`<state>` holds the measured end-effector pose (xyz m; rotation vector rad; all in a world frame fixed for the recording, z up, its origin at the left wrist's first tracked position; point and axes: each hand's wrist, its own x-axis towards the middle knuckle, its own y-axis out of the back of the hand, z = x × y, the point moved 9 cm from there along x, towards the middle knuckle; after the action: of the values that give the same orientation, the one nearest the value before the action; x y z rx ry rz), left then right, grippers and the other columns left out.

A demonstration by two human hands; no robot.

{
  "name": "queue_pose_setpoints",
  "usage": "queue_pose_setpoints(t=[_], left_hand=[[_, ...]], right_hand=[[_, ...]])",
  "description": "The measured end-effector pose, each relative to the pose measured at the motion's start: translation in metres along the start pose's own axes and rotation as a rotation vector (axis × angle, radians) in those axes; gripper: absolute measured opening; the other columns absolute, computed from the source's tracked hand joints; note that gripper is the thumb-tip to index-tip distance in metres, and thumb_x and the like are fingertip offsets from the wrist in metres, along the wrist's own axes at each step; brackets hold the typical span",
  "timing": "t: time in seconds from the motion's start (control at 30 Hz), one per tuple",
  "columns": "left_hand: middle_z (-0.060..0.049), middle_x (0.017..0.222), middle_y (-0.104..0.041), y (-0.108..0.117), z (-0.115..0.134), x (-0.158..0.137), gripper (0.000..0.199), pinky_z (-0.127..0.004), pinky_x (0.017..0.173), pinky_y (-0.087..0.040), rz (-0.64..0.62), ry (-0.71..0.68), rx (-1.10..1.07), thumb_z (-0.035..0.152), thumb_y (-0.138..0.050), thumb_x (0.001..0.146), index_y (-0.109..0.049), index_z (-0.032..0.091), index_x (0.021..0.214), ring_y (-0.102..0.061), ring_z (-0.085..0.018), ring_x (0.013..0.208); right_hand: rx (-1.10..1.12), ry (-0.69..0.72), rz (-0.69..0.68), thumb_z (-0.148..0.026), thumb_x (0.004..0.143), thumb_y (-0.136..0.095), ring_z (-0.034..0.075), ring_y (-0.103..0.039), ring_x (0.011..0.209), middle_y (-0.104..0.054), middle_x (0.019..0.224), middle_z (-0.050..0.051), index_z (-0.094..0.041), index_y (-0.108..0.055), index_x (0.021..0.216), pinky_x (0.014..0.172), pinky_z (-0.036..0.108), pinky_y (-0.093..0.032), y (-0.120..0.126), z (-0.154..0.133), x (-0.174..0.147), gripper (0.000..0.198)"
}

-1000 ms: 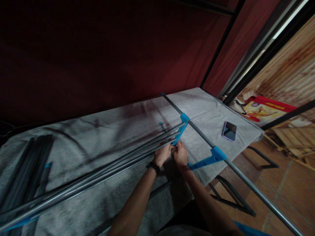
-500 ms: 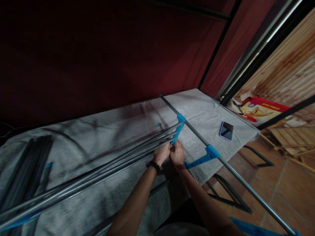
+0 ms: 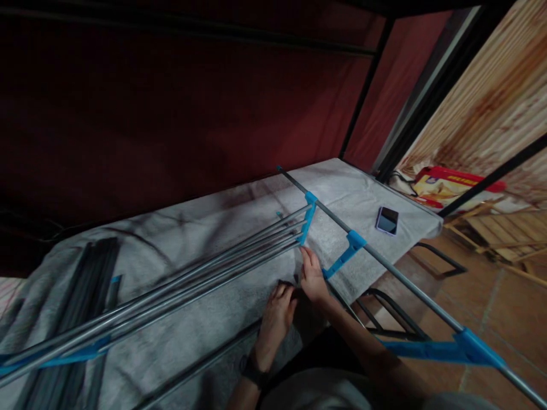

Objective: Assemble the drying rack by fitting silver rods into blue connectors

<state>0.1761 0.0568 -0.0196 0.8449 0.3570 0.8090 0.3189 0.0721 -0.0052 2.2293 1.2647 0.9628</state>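
Observation:
On a grey fleece cover (image 3: 342, 193), several thin metal tubes (image 3: 205, 273) run from the left into a blue plastic bracket (image 3: 308, 222). That bracket is fitted on a long metal pole (image 3: 397, 265) crossing diagonally. My right hand (image 3: 315, 279) is at the bracket's near end, fingers extended, their tips touching or very close to it. Lower and to the left, my left hand (image 3: 277, 319), with a dark band at the wrist, sits apart from the tubes. Its fingers are loosely bent and slightly apart, with nothing visible in them. A second blue bracket (image 3: 344, 259) on the pole is just right of my right hand.
Dark tubes (image 3: 81, 296) lie bundled at left. A phone (image 3: 387, 221) rests on the cover at right. Another blue bracket (image 3: 465, 347) is on the pole's near part. Black metal legs (image 3: 397, 319) stand beyond the edge, above a tiled floor (image 3: 504, 319).
My left hand has come away from the bracket, down and towards me. My right hand stays near the bracket's end. The view has shifted slightly, showing more at left.

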Motion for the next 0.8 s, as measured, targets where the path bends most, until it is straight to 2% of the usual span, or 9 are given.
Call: queue_pose_setpoints(t=[0.07,0.13,0.23,0.3,0.37,0.43,0.5,0.6,0.8], left_hand=[[-0.011,0.132,-0.067,-0.008,0.006,-0.007,0.047,-0.039,0.115,-0.047,-0.061,-0.002,0.057,0.008,-0.041,0.095,-0.063,0.019,0.135,-0.060,-0.023,0.128],[-0.012,0.135,-0.066,-0.012,0.013,-0.005,0.055,-0.037,0.116,-0.045,-0.122,0.013,0.114,0.002,-0.036,0.092,-0.061,0.018,0.138,-0.060,-0.022,0.130],[-0.010,0.133,-0.068,-0.012,0.021,0.001,0.049,-0.034,0.108,-0.050,-0.173,0.056,0.152,0.007,-0.032,0.098,-0.063,0.020,0.134,-0.065,-0.020,0.123],[-0.010,0.132,-0.069,-0.008,0.024,0.003,0.041,-0.032,0.102,-0.052,-0.165,0.066,0.148,0.016,-0.034,0.103,-0.063,0.021,0.131,-0.067,-0.020,0.119],[-0.010,0.133,-0.068,-0.005,0.027,0.003,0.039,-0.030,0.101,-0.052,-0.143,0.050,0.137,0.021,-0.035,0.105,-0.062,0.022,0.132,-0.067,-0.019,0.119],[-0.009,0.135,-0.068,-0.003,0.028,0.003,0.039,-0.029,0.101,-0.051,-0.132,0.041,0.129,0.021,-0.035,0.105,-0.061,0.023,0.134,-0.066,-0.018,0.120],[-0.009,0.135,-0.068,-0.004,0.026,0.004,0.040,-0.029,0.102,-0.050,-0.136,0.049,0.131,0.021,-0.036,0.105,-0.062,0.023,0.135,-0.067,-0.018,0.119],[-0.010,0.136,-0.068,-0.006,0.025,0.005,0.041,-0.029,0.104,-0.049,-0.140,0.057,0.137,0.021,-0.038,0.105,-0.062,0.023,0.137,-0.066,-0.019,0.122],[-0.010,0.134,-0.069,-0.006,0.026,0.007,0.044,-0.029,0.103,-0.050,-0.160,0.058,0.150,0.020,-0.034,0.106,-0.061,0.022,0.141,-0.067,-0.019,0.121]], right_hand=[[0.039,0.040,-0.030,-0.002,0.081,-0.043,0.026,-0.051,0.139,-0.056,0.145,0.014,-0.019,-0.055,0.144,0.119,0.048,-0.044,0.005,-0.014,-0.020,0.066],[0.073,0.023,-0.009,-0.005,0.084,-0.044,0.026,-0.059,0.128,-0.064,0.130,0.013,-0.021,-0.063,0.129,0.113,0.046,-0.049,0.013,-0.018,-0.039,0.052],[0.097,-0.071,0.093,-0.009,0.083,-0.044,0.026,-0.064,0.107,-0.067,0.106,0.010,-0.022,-0.064,0.108,0.100,0.044,-0.055,0.034,-0.002,-0.063,0.034],[0.083,-0.149,0.183,-0.011,0.081,-0.045,0.026,-0.064,0.099,-0.066,0.099,0.009,-0.023,-0.061,0.100,0.095,0.044,-0.055,0.052,0.017,-0.074,0.027],[0.048,-0.214,0.264,-0.014,0.080,-0.047,0.027,-0.063,0.100,-0.064,0.100,0.009,-0.022,-0.059,0.103,0.096,0.047,-0.054,0.069,0.036,-0.080,0.027],[0.008,-0.262,0.311,-0.016,0.077,-0.049,0.030,-0.061,0.109,-0.064,0.109,0.012,-0.020,-0.059,0.112,0.101,0.052,-0.051,0.080,0.050,-0.079,0.037],[-0.006,-0.291,0.274,-0.015,0.075,-0.050,0.030,-0.060,0.114,-0.064,0.114,0.013,-0.018,-0.059,0.120,0.105,0.050,-0.050,0.079,0.059,-0.072,0.046],[0.010,-0.305,0.169,-0.012,0.075,-0.049,0.028,-0.064,0.107,-0.067,0.106,0.011,-0.019,-0.063,0.118,0.100,0.043,-0.053,0.067,0.062,-0.062,0.046],[-0.021,-0.321,0.186,-0.013,0.077,-0.048,0.027,-0.065,0.096,-0.067,0.098,0.008,-0.018,-0.067,0.114,0.093,0.041,-0.055,0.067,0.059,-0.058,0.041]])
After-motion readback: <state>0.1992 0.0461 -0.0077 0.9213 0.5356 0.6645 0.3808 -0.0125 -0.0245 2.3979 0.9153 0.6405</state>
